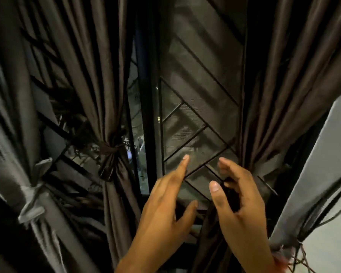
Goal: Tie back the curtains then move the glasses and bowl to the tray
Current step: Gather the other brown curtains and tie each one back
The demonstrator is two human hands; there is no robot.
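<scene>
Our hands: the left hand and the right hand are raised side by side at the near centre, apart from each other, fingers spread and curled, gripping nothing. A dark fold of cloth sits just behind the right palm, but we cannot tell whether it touches it.

Right curtain: the right curtain hangs loose on the right, its folds falling just behind our right hand. We see no tie around it, so we judge this to be the step in hand.

Risk at the right curtain: with both hands empty, a gather that takes only some folds would leave the outer ones sagging, and the bunch could slip apart before any knot goes on.

Cords at the near right: thin dark cords dangle by the pale wall. They could catch our right wrist or get bunched in with the cloth.

Left curtain: the left curtain is already cinched by a knotted tie. A second, grey curtain at the far left edge is knotted too.

Window: the dark window grille lies beyond our fingers. Reaching too deep could knock fingertips on it.

Glasses, bowl, tray: none in view, and dim light and blur would hide small detail anyway.
</scene>
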